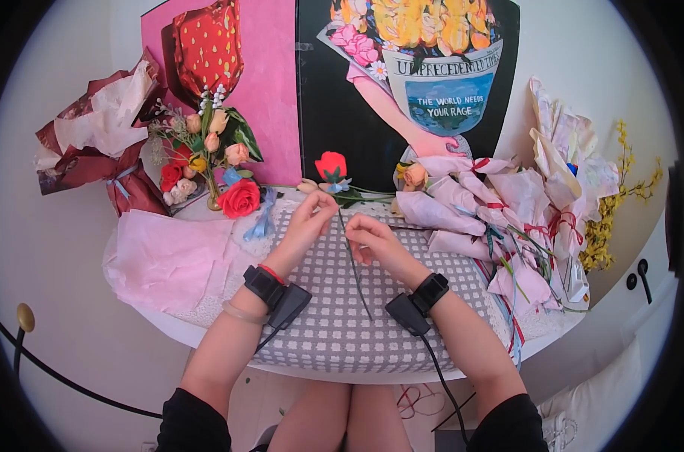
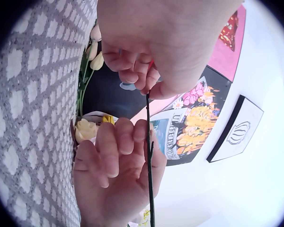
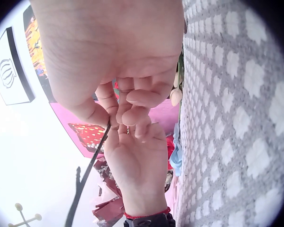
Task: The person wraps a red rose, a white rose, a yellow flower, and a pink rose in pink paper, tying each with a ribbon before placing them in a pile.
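A single red rose [image 1: 331, 164] with a long, thin dark green stem [image 1: 355, 275] stands tilted above the table in the head view. My left hand [image 1: 312, 218] pinches the stem just under the bloom between thumb and fingertips. Lower down, my right hand [image 1: 376, 245] has its thumb and index fingertips at the stem, which comes out between them in the right wrist view. Below both hands the lower stem [image 2: 150, 189] hangs free, with a small side shoot. The bloom is mostly hidden behind the fingers in both wrist views.
A grey-and-white checked cloth [image 1: 319, 331] covers the table's middle. Pink wrapping sheets [image 1: 169, 260] lie left, below a vase of mixed flowers [image 1: 214, 151]. Several pink-wrapped bouquets [image 1: 462, 203] are heaped right. Painted panels [image 1: 270, 98] stand behind. Wrist-camera cables run down both forearms.
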`<state>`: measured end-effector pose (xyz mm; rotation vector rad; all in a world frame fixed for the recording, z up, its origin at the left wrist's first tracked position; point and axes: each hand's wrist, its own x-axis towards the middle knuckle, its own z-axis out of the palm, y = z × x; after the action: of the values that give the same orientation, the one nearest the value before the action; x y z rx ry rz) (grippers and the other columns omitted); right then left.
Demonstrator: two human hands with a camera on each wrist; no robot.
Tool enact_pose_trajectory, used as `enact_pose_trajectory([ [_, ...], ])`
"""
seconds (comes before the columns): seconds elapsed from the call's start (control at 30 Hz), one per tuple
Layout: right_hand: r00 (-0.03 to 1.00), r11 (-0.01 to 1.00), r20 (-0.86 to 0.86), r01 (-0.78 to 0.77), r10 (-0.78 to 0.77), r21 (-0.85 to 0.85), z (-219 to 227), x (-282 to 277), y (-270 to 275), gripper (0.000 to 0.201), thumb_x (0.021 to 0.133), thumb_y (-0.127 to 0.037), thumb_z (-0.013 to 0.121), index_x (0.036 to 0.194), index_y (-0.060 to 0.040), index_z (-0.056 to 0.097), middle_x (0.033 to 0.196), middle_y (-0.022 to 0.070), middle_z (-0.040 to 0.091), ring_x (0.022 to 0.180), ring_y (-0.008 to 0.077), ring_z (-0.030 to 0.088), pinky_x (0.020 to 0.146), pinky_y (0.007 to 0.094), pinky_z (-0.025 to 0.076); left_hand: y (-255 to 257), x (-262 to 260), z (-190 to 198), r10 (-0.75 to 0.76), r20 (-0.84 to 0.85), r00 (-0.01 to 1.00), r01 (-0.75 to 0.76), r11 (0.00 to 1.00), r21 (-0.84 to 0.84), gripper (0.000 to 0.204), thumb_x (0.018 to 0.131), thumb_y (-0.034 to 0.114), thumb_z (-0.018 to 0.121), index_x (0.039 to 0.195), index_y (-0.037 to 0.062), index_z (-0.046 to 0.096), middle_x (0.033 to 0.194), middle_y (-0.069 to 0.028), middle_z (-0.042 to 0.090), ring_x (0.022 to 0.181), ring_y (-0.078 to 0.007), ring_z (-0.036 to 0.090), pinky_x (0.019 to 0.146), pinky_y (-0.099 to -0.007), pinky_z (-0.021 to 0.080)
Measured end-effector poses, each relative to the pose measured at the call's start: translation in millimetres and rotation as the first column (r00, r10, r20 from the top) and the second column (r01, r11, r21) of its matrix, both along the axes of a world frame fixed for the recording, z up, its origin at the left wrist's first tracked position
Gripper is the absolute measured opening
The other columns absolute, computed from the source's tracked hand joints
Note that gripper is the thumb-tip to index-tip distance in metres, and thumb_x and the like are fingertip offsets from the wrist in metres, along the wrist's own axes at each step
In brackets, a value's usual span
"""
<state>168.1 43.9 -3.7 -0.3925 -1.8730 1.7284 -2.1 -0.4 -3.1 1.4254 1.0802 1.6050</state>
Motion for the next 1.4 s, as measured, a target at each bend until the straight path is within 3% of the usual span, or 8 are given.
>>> enact_pose_trajectory([
  [0.37,1.000,0.996,-0.006,-0.014,0.014,0.092,0.4,0.1,-0.2,0.009,0.087,-0.019,0.048,0.084,-0.0098,0.048,0.065,-0.0024,0.047,0.054,0.0042,0.046,0.045,0.0164,0.032,5.6,-1.8,-7.6,0.036,-0.069,0.997,-0.032,0.998,0.054,0.010,0.085,0.014,0.054,0.091,0.0063,0.050,0.075,0.0024,0.047,0.056,-0.0030,0.041,0.049,-0.0175,0.032],
  [0.43,1.000,0.996,-0.002,-0.018,0.018,0.082,1.2,0.2,-0.5,0.009,0.087,-0.019,0.048,0.084,-0.0097,0.048,0.065,-0.0023,0.047,0.054,0.0045,0.046,0.045,0.0168,0.032,7.2,-2.5,-9.2,0.133,-0.263,0.956,-0.093,0.983,0.161,0.011,0.085,0.013,0.055,0.089,0.0048,0.051,0.075,0.0017,0.049,0.058,-0.0031,0.042,0.051,-0.0181,0.034],
  [0.67,0.997,0.999,-0.076,-0.008,0.005,-0.037,0.3,0.8,-0.1,0.011,0.088,-0.020,0.048,0.084,-0.0102,0.047,0.065,-0.0019,0.047,0.052,0.0058,0.046,0.043,0.0176,0.033,4.9,-0.4,-6.7,0.122,-0.212,0.970,-0.093,0.986,0.142,0.011,0.084,0.014,0.056,0.088,0.0044,0.051,0.073,0.0023,0.048,0.058,-0.0030,0.041,0.052,-0.0184,0.033],
  [0.93,0.996,0.999,-0.090,-0.011,0.007,-0.045,2.7,0.9,-2.9,0.011,0.089,-0.020,0.046,0.084,-0.0105,0.045,0.069,-0.0022,0.044,0.053,0.0064,0.045,0.045,0.0185,0.032,5.9,0.0,-6.5,0.108,-0.230,0.967,-0.060,0.976,0.207,0.011,0.087,0.015,0.054,0.091,0.0056,0.049,0.076,0.0023,0.046,0.057,-0.0023,0.040,0.051,-0.0177,0.032],
  [1.0,0.995,0.999,-0.097,-0.007,0.003,-0.045,2.0,0.7,-2.5,0.011,0.089,-0.020,0.046,0.084,-0.0103,0.045,0.069,-0.0021,0.044,0.053,0.0064,0.046,0.045,0.0184,0.032,3.2,2.2,-4.5,0.064,-0.188,0.980,-0.035,0.987,0.154,0.012,0.088,0.015,0.053,0.093,0.0060,0.048,0.077,0.0025,0.045,0.057,-0.0021,0.040,0.050,-0.0174,0.032],
  [1.4,0.997,0.990,-0.083,0.011,0.001,0.142,-1.0,-0.5,-0.9,0.010,0.088,-0.017,0.049,0.084,-0.0091,0.045,0.064,-0.0034,0.043,0.051,0.0039,0.045,0.042,0.0170,0.032,3.2,2.7,-6.1,-0.006,-0.112,0.994,0.014,0.997,0.071,0.016,0.087,0.015,0.055,0.098,0.0052,0.049,0.080,0.0023,0.046,0.057,-0.0014,0.042,0.050,-0.0161,0.033],
])
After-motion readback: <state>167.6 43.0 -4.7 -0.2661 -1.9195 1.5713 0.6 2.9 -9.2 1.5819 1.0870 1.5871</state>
